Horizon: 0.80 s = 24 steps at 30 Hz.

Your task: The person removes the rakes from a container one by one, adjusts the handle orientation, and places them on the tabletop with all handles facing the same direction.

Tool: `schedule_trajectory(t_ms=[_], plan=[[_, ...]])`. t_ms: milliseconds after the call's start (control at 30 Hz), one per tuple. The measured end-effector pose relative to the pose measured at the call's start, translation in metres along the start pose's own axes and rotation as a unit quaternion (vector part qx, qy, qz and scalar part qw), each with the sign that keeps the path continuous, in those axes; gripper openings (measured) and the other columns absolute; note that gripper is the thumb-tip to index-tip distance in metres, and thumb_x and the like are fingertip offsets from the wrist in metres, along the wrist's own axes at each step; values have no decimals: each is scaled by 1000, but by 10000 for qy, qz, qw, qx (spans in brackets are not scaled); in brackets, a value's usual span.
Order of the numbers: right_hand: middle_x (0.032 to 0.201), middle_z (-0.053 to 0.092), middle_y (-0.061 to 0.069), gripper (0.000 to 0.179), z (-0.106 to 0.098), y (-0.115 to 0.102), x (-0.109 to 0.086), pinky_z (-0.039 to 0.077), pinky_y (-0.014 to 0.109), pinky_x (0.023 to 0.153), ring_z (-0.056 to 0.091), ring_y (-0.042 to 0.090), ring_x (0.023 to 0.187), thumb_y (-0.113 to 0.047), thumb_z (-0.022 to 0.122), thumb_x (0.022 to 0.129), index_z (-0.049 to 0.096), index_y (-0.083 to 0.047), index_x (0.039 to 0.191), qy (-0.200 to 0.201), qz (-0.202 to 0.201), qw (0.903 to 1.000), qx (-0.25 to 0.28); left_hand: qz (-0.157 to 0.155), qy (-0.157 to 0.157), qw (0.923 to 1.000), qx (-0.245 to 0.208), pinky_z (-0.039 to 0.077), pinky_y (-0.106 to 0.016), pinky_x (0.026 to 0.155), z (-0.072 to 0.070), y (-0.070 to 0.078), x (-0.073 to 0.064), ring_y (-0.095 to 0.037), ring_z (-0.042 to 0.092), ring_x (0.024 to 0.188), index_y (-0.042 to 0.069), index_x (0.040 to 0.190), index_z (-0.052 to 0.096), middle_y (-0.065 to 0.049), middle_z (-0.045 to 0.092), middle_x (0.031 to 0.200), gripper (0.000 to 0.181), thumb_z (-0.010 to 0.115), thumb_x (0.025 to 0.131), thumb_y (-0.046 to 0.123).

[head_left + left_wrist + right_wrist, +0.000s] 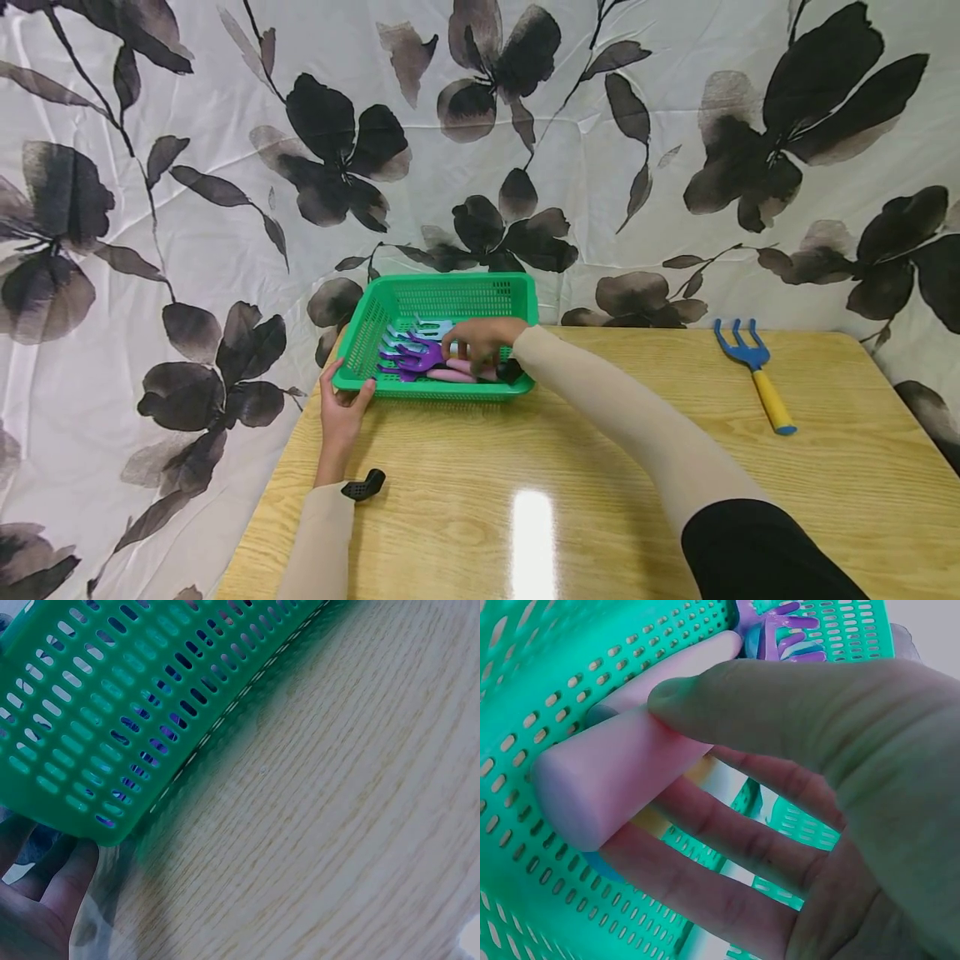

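A green perforated plastic basket [442,389] stands near the back edge of the table. My left hand [342,417] grips its near left corner, thumb on the front and fingers at the left side. Inside the basket my right hand [480,340] holds the pink handle [615,769] of a garden hand fork between thumb and fingers. A purple fork head [420,357] shows left of the hand. Beside the held handle lies another pink handle [675,671]. Light blue fork heads [431,330] lie toward the back of the basket, partly hidden by the purple ones.
On the right of the wooden table [637,533] lies a hand fork [750,354] with blue tines and a yellow handle. A white cloth [225,83] printed with dark flowers hangs right behind the table.
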State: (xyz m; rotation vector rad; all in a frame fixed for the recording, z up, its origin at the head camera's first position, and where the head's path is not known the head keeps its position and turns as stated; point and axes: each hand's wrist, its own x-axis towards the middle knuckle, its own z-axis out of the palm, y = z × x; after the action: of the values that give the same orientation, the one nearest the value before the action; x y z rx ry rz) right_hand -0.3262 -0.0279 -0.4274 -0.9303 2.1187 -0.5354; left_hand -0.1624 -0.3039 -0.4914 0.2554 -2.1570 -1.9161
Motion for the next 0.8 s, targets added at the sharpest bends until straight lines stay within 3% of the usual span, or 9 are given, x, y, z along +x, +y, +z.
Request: schedule_trajectory(t_ms=[200, 500, 800], plan=[[132, 57, 10, 56, -6, -1, -5, 61, 46, 70, 67, 24, 95, 7, 72, 91, 58, -19, 139, 85, -89, 9996, 264, 5, -13, 10000, -70, 50, -15, 84, 0, -1, 0, -34, 52, 126, 14, 161, 25, -31, 51, 143, 78, 72, 98, 16], [125, 62, 8, 57, -24, -5, -25, 61, 41, 68, 62, 27, 108, 4, 76, 89, 59, -15, 140, 504, -648, 9966, 82, 62, 24, 10000, 1, 51, -15, 85, -2, -2, -1, -29, 54, 122, 14, 160, 27, -29, 53, 142, 78, 73, 97, 16], [127, 61, 6, 58, -39, -1, -66, 61, 45, 67, 71, 25, 81, 0, 77, 89, 60, -26, 137, 865, -551, 9939, 407, 43, 25, 9999, 94, 50, -14, 84, -1, -2, -2, -28, 54, 123, 13, 160, 26, -28, 51, 145, 77, 72, 98, 17]])
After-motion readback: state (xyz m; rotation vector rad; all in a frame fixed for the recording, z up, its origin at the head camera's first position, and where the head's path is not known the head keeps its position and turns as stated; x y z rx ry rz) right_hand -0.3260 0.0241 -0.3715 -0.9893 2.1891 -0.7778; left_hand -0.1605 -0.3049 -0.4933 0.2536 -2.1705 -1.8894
